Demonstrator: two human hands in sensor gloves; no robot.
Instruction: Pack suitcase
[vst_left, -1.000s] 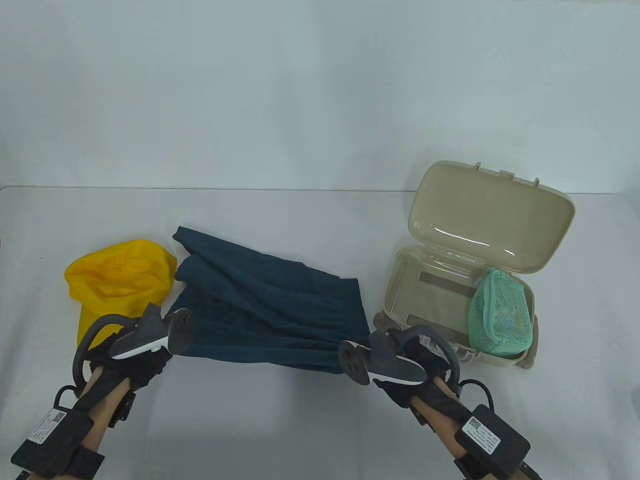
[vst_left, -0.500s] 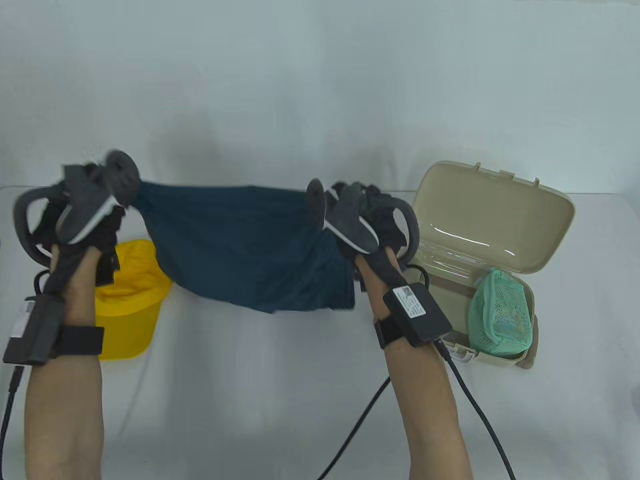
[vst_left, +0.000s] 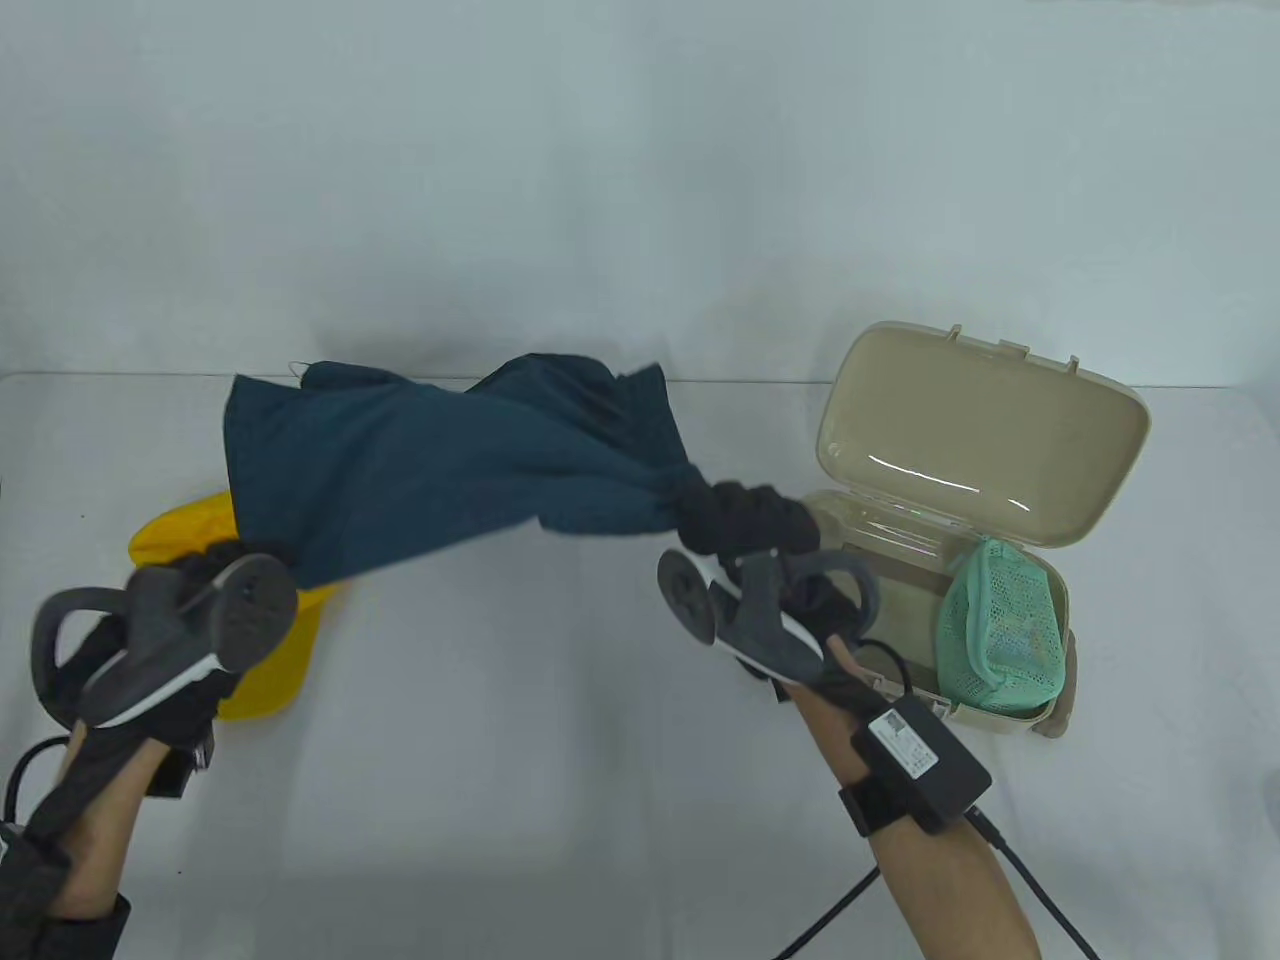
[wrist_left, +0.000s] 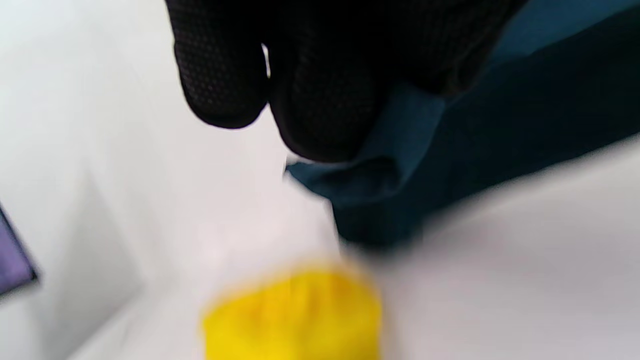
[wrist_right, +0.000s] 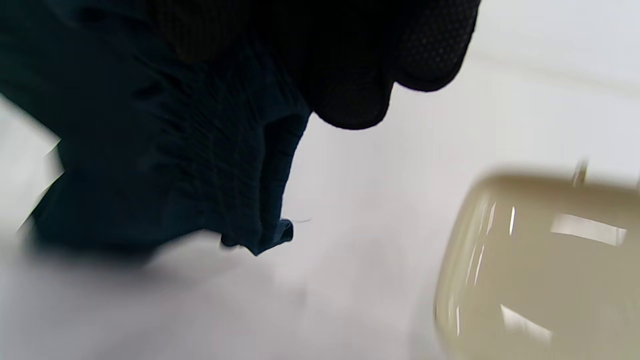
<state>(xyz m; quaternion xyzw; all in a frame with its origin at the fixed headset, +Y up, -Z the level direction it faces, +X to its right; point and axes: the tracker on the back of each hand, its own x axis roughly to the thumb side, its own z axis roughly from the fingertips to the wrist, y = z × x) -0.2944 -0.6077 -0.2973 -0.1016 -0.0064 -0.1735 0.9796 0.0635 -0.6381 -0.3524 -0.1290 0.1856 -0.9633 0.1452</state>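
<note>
Hands, left and right, grip opposite ends of teal cloth stretched left-right above the table.

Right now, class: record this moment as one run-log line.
left hand: grips dark teal cloth garment | right hand: grips its other end | beige plastic suitcase: open, green mesh pouch inside | yellow cap: on table
</note>
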